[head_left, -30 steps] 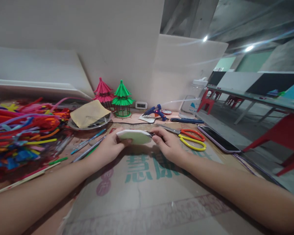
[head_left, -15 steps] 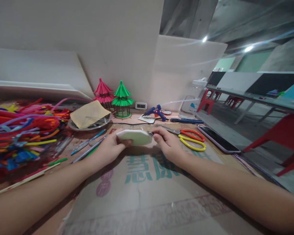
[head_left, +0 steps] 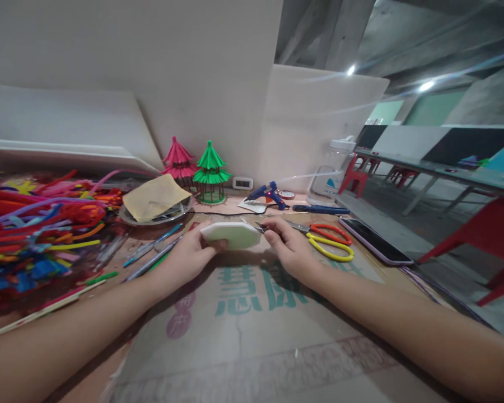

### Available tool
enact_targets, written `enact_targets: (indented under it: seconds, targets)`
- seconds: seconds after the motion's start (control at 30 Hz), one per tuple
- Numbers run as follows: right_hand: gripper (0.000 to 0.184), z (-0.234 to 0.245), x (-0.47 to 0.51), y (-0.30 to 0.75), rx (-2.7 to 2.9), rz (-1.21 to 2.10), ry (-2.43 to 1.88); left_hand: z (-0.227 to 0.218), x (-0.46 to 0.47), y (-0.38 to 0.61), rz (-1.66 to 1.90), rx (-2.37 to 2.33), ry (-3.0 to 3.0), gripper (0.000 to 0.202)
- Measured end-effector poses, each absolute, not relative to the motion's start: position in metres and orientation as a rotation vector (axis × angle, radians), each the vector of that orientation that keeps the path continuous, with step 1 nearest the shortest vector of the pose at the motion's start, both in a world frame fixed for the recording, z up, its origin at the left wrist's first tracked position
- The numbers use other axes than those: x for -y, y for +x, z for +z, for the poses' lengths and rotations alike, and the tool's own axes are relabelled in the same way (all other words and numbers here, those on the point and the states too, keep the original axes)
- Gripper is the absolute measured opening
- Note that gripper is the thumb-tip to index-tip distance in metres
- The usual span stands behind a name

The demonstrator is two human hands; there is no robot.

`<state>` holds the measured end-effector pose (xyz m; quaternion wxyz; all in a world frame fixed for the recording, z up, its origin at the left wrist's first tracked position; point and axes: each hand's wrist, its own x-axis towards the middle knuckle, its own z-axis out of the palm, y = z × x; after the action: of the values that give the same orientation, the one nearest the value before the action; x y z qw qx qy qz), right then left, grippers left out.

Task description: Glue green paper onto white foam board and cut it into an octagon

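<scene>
My left hand [head_left: 189,254] grips the left edge of a flat pale green and white polygon piece [head_left: 232,234], thumb on its near rim, holding it just above the printed cardboard sheet [head_left: 252,336]. My right hand [head_left: 288,246] is closed in a pinch on a thin metal blade or tool [head_left: 260,227] whose tip touches the piece's right edge. Both forearms reach in from the bottom corners.
A heap of coloured pipe cleaners [head_left: 33,224] fills the left. Behind stand pink [head_left: 178,162] and green [head_left: 210,170] paper pagodas, a plate with tan paper [head_left: 153,198] and a blue glue gun [head_left: 266,193]. Red and yellow scissors [head_left: 330,242] and a phone [head_left: 376,239] lie right.
The blade tip in my right hand has shifted slightly along the piece's right edge. My left hand keeps its grip; the view dropped a little.
</scene>
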<state>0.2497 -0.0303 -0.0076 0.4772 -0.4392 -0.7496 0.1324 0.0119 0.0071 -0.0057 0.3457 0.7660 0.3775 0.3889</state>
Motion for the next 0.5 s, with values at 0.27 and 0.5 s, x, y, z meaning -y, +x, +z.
enact_targets:
  seconds: [0.27,0.5]
  targets:
    - [0.021,-0.0047,0.0368,0.2489,1.965,0.204,-0.982,0.0024,0.0023,0.0133,1.019,-0.978,2.107,0.016]
    - [0.019,-0.0063,0.0350,0.2494,1.960,0.213,-0.944,0.0001,0.0017,0.0130,1.034,-0.962,2.147,0.010]
